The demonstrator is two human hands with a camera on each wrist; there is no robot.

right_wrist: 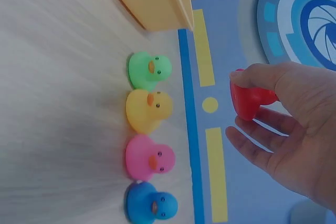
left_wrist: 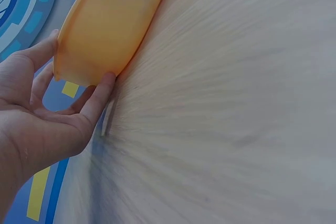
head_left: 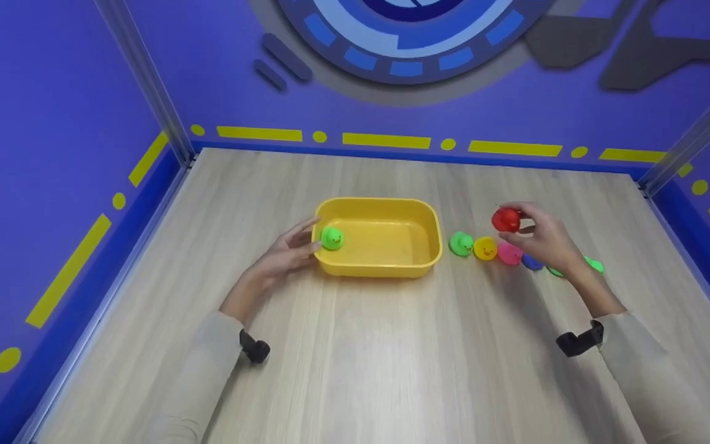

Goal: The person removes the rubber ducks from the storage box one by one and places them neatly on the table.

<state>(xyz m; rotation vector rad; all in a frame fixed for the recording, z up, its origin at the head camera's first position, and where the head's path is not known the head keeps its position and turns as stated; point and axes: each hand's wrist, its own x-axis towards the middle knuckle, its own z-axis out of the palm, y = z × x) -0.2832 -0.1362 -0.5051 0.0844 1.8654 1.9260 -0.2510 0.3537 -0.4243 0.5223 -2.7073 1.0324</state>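
Observation:
My right hand (head_left: 546,242) pinches a red rubber duck (head_left: 505,220) between thumb and fingertips, raised above a row of ducks. In the right wrist view the red duck (right_wrist: 249,95) is partly hidden by the thumb. At the left end of a yellow plastic tub (head_left: 379,270), my left hand (head_left: 284,253) rests its extended fingers against the outside. The left wrist view shows those fingers at the tub's (left_wrist: 110,24) rim and lower edge. Inside the tub, at its left end, sits a green rubber duck (head_left: 331,238).
Right of the tub stand a green duck (head_left: 461,244), a yellow duck (head_left: 485,248), a pink duck (head_left: 508,253) and a blue duck (right_wrist: 144,203). Another green duck (head_left: 593,265) shows past my right wrist. Blue panels (head_left: 392,114) wall the wooden table (head_left: 379,357).

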